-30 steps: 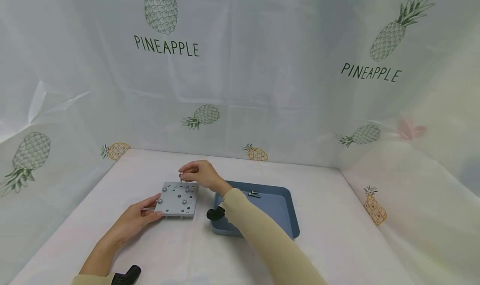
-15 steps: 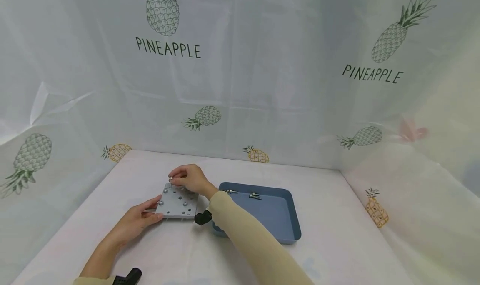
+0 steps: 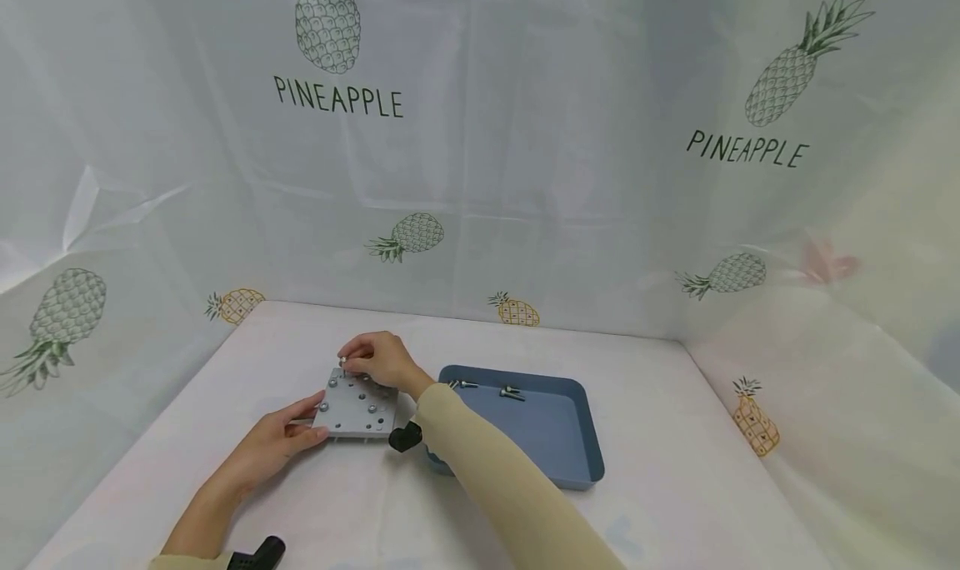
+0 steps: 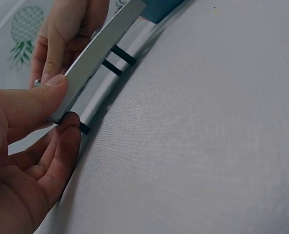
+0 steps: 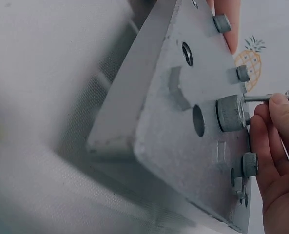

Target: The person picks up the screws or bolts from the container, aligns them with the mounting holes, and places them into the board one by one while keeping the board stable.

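A grey metal plate point(image 3: 348, 420) with drilled holes and several bolts standing in it is held just off the table. My left hand point(image 3: 273, 447) grips its left edge, thumb on top and fingers beneath. Over the plate's far left part, my right hand point(image 3: 384, 360) pinches a thin bolt point(image 5: 259, 98) below its head, shank pointing down at the plate. Whether its tip has entered a hole is hidden. Bolt shanks point(image 4: 124, 55) stick out under the plate in the left wrist view. A thick bolt head point(image 5: 230, 113) stands near the pinched bolt in the right wrist view.
Right of the plate stands a blue tray point(image 3: 558, 437), partly behind the right forearm. Several loose bolts point(image 3: 512, 394) lie toward its far side. A white cloth covers the table point(image 3: 675, 470), and a curtain point(image 3: 540, 178) printed with pineapples hangs behind.
My right hand has carried the bolt left, from the plate's far right edge to its far left part, then stayed nearly still. The left hand keeps its grip on the plate.
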Available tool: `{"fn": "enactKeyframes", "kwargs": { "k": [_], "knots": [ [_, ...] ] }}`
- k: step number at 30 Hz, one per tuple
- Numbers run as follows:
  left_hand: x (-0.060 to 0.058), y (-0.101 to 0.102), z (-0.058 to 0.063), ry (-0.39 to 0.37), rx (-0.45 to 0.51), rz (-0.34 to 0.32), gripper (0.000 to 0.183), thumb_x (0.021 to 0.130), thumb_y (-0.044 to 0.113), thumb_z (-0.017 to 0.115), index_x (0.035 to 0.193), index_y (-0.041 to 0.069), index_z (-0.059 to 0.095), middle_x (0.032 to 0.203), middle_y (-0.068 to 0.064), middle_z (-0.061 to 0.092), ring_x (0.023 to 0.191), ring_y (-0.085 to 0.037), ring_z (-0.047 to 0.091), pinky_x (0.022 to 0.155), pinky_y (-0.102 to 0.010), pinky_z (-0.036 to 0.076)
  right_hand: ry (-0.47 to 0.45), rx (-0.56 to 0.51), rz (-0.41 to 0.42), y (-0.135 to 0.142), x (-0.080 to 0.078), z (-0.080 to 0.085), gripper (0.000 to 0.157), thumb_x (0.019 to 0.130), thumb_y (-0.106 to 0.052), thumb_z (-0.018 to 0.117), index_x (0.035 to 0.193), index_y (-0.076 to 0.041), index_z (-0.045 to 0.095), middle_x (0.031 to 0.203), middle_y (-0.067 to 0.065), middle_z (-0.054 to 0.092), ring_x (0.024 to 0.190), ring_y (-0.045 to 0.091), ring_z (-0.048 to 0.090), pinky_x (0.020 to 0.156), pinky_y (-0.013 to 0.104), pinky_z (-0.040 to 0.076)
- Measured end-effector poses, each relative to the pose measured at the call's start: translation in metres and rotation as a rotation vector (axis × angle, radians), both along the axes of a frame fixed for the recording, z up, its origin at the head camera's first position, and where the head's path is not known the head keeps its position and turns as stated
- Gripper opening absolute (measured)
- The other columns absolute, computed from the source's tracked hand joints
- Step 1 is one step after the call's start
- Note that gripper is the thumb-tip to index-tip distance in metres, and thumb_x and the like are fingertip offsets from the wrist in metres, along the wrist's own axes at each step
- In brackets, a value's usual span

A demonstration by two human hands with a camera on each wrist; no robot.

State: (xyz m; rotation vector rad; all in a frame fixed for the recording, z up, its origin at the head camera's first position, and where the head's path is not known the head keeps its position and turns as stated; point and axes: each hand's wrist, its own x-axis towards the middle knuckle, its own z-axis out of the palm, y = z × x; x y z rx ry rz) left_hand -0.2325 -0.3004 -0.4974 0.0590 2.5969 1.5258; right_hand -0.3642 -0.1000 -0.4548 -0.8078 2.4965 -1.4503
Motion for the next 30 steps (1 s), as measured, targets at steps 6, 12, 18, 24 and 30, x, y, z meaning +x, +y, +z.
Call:
{"fn": "enactKeyframes", "kwargs": {
  "k": [6,12,18,24,30],
  "knots": [
    [-0.003,0.003,-0.001,0.009,0.009,-0.003,0.08,0.1,0.027,0.076,0.164,0.001,0.035,0.151,-0.031,0.051,0.12,-0.028,0.067,0.085,-0.022,0.053,0.023,0.02,-0.001,0.002,-0.002,-0.003,0.011,0.098,-0.015,0.079,0.108,-0.017,0.081,0.085,-0.012,0.073,0.075,0.002,0.065,0.071,0.018,0.05],
    [-0.004,0.005,-0.001,0.004,0.004,0.008,0.081,0.1,0.026,0.077,0.164,0.001,0.035,0.15,-0.031,0.052,0.118,-0.028,0.068,0.085,-0.023,0.054,0.05,0.055,0.022,0.002,-0.004,-0.005,0.012,0.097,-0.016,0.08,0.109,-0.017,0.081,0.086,-0.015,0.071,0.077,0.002,0.062,0.072,0.017,0.05],
    [-0.002,0.003,-0.001,0.002,0.013,-0.001,0.083,0.099,0.03,0.078,0.164,0.002,0.035,0.15,-0.03,0.052,0.12,-0.028,0.068,0.085,-0.022,0.053,0.055,0.081,0.038,0.001,-0.003,-0.005,0.014,0.097,-0.014,0.08,0.111,-0.016,0.081,0.09,-0.011,0.073,0.079,0.002,0.062,0.074,0.017,0.05],
    [-0.001,0.0,-0.001,-0.021,0.016,0.002,0.086,0.098,0.035,0.079,0.165,0.003,0.034,0.152,-0.03,0.051,0.12,-0.027,0.067,0.086,-0.022,0.053,0.059,0.126,0.07,0.003,0.001,0.003,0.021,0.098,-0.012,0.079,0.119,-0.014,0.079,0.103,-0.006,0.077,0.085,0.0,0.063,0.081,0.016,0.051],
    [-0.002,0.002,0.0,-0.026,-0.012,0.02,0.087,0.097,0.036,0.079,0.166,0.005,0.034,0.152,-0.028,0.052,0.116,-0.024,0.067,0.086,-0.023,0.052,0.142,0.207,0.146,0.032,0.005,0.033,0.028,0.101,-0.015,0.075,0.129,-0.015,0.075,0.12,-0.003,0.076,0.105,0.003,0.067,0.093,0.017,0.051]
  ]
}}
